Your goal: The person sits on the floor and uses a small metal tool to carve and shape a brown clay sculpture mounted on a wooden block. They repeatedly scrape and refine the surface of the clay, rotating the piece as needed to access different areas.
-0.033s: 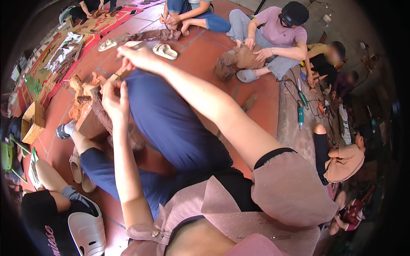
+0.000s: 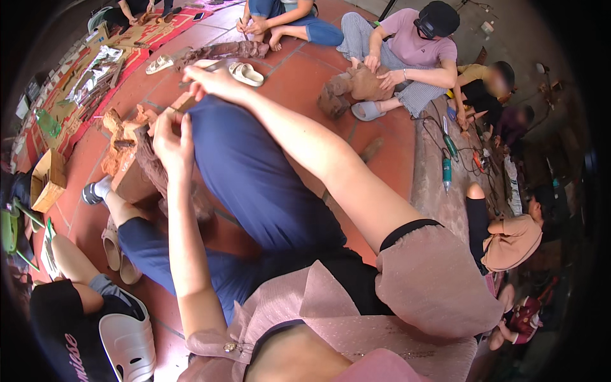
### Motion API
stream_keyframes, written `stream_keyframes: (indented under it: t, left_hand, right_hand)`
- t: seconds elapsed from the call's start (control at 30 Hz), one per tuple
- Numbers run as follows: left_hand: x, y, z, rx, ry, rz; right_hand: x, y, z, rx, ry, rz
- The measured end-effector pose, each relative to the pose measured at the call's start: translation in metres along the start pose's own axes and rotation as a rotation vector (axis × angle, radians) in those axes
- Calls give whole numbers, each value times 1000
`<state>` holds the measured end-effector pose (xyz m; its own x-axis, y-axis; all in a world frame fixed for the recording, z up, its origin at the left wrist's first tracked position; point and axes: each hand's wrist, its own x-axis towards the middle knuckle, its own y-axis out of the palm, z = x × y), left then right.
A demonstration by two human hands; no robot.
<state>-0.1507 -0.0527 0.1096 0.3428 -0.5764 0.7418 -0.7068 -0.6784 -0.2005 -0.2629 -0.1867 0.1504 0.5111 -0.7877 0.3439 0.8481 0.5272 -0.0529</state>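
My right hand (image 2: 215, 84) is beyond my raised knee, its fingers bent and closed around a small tan, flat-looking piece (image 2: 184, 100). I cannot tell whether that piece is a tool or wood. Just nearer and to the left, my left hand (image 2: 172, 141) is closed, thumb against fingers; what it pinches is hidden. Close beside it stands a carved wooden figure (image 2: 118, 143), orange-brown and rough. A darker, twisted brown wooden part (image 2: 150, 160) rises next to it, partly behind my left hand, with a squared wooden block (image 2: 132, 181) below.
Pale sandals (image 2: 245, 74) and a long dark carved log (image 2: 223, 52) lie ahead on red tiles. A person in a pink shirt (image 2: 420, 54) handles brown wood (image 2: 369, 86). Green power tools (image 2: 447, 173) lie right; a wooden box (image 2: 49, 181) stands left.
My right hand has shifted slightly to the right, and the tan piece has moved up and right with it. My left hand has barely moved.
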Motion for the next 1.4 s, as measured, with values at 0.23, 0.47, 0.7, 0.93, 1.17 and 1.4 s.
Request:
stream_keyframes:
  t: [0.23,0.47,0.7,0.93,1.17,1.4]
  left_hand:
    - [-15,28,-20,-374,-269,103]
    - [-117,77,50,-893,-941,522]
    - [-214,108,110,-582,-980,781]
    - [-235,82,89,-801,-1028,679]
    - [-239,67,100,-787,-1075,617]
    - [-258,35,111,-520,-1073,609]
  right_hand:
    - [-63,-42,18,126,172,-21]
    - [-92,-55,50,23,225,81]
    - [-95,-58,49,-27,164,64]
    - [-96,-33,64,-92,122,114]
    - [-71,-13,21,-74,190,97]
    - [-40,6,55,-130,30,-183]
